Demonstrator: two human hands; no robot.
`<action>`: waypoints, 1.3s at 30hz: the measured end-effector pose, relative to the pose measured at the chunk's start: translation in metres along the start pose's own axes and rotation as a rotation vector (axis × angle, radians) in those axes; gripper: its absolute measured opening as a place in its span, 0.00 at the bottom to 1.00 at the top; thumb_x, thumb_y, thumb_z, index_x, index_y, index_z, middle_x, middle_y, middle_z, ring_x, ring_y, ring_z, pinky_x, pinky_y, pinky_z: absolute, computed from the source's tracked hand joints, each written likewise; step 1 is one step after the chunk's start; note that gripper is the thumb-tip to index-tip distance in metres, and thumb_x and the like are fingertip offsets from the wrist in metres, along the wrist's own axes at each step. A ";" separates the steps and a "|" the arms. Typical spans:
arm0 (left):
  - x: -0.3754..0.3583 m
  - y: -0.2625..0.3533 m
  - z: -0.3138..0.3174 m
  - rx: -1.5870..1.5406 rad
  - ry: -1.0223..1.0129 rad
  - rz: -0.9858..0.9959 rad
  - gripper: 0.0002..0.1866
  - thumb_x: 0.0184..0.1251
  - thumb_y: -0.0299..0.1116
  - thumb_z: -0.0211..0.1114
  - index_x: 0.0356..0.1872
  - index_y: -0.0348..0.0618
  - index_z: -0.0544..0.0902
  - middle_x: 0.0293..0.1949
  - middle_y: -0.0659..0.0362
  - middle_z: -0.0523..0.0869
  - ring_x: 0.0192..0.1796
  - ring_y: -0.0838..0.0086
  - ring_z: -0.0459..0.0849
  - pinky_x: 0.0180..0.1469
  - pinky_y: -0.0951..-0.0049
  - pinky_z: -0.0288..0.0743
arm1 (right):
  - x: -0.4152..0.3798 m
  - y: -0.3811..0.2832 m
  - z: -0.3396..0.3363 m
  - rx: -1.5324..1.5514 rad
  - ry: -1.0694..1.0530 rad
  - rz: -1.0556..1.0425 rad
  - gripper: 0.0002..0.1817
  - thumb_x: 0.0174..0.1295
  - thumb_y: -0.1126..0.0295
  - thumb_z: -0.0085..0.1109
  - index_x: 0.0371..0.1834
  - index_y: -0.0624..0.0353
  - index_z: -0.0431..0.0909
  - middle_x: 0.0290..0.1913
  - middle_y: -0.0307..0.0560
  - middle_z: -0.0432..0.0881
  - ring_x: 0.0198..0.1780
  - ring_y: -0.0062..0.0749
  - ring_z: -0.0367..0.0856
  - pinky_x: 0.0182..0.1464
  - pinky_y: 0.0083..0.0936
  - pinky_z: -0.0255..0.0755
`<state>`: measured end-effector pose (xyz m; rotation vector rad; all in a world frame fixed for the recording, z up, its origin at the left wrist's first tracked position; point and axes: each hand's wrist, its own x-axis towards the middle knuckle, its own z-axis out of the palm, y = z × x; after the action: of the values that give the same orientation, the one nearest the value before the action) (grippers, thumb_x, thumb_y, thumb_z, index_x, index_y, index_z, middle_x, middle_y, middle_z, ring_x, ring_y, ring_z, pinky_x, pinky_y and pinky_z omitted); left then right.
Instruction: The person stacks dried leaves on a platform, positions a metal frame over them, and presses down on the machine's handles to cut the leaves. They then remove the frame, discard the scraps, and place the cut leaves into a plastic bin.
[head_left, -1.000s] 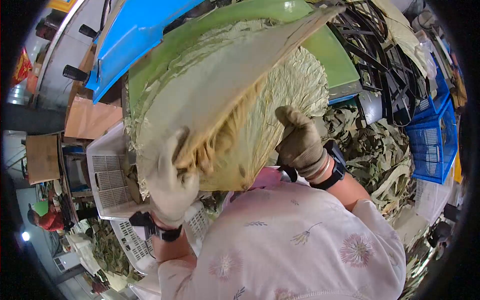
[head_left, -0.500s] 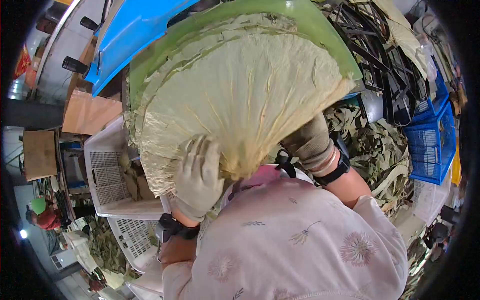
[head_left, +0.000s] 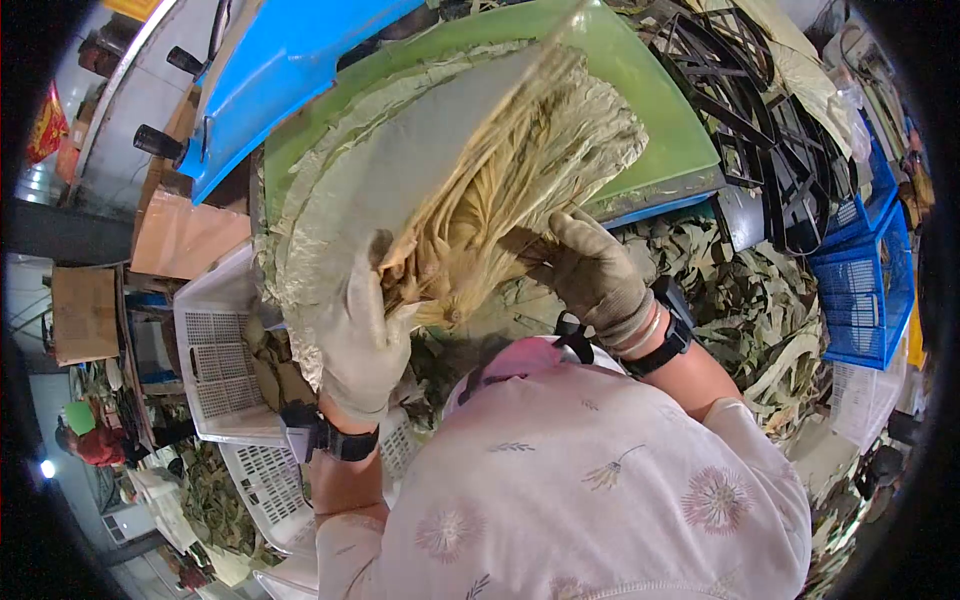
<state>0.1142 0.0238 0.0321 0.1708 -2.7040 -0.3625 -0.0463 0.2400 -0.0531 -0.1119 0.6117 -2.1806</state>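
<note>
A thick, fan-shaped bundle of dried leaves (head_left: 475, 225), like lotus leaves, is tilted up with its gathered, wrinkled stem ends toward me. My left hand (head_left: 365, 345), in a pale glove with a dark-stained fingertip, grips the bundle's lower left edge. At its lower right side is my gloved right hand (head_left: 600, 275); the thumb stands apart from the dark fingertips, which touch the leaves. Behind the bundle, more flat leaves (head_left: 310, 210) lie on a green board (head_left: 660, 120). Part of the bundle's upper edge is smeared by motion.
White plastic crates (head_left: 215, 370) with leaves stand at the left. Loose dried leaves (head_left: 765, 320) are heaped at the right, near blue crates (head_left: 865, 285) and black frames (head_left: 740, 110). A blue panel (head_left: 285, 80) rises at the upper left, beside cardboard boxes (head_left: 190, 230).
The fan of leaves, spread flat before, has been lifted and turned so its gathered ends show. My right hand has come out from under it; my left hand has moved slightly left.
</note>
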 end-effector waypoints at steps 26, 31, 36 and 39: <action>0.014 -0.026 0.021 0.092 -0.146 0.224 0.41 0.53 0.33 0.75 0.71 0.34 0.71 0.66 0.42 0.79 0.67 0.44 0.78 0.71 0.46 0.70 | 0.033 0.026 -0.017 -0.549 0.295 -0.040 0.11 0.68 0.65 0.62 0.28 0.57 0.83 0.21 0.29 0.73 0.22 0.15 0.65 0.25 0.20 0.55; 0.013 -0.031 0.028 0.148 -0.077 0.258 0.34 0.57 0.24 0.68 0.69 0.36 0.73 0.61 0.46 0.81 0.66 0.48 0.78 0.70 0.52 0.73 | 0.031 0.020 -0.008 -0.473 0.280 -0.020 0.12 0.69 0.66 0.60 0.30 0.60 0.85 0.22 0.29 0.73 0.22 0.14 0.63 0.25 0.19 0.53; 0.007 -0.037 0.009 0.072 -0.036 0.111 0.36 0.52 0.20 0.67 0.69 0.37 0.73 0.62 0.45 0.82 0.64 0.49 0.81 0.67 0.56 0.77 | 0.028 0.012 0.009 -0.409 0.362 0.031 0.13 0.70 0.67 0.59 0.43 0.67 0.87 0.26 0.32 0.80 0.25 0.15 0.72 0.27 0.18 0.63; 0.001 -0.035 -0.008 -0.031 -0.025 -0.036 0.37 0.49 0.19 0.66 0.68 0.37 0.74 0.63 0.44 0.82 0.65 0.48 0.81 0.70 0.54 0.75 | 0.028 0.012 0.009 -0.188 0.362 0.029 0.19 0.73 0.67 0.55 0.57 0.73 0.81 0.50 0.49 0.89 0.45 0.32 0.90 0.46 0.24 0.85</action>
<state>0.1187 -0.0119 0.0300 0.2081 -2.7210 -0.4190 -0.0524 0.2092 -0.0544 0.1957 1.0150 -2.1265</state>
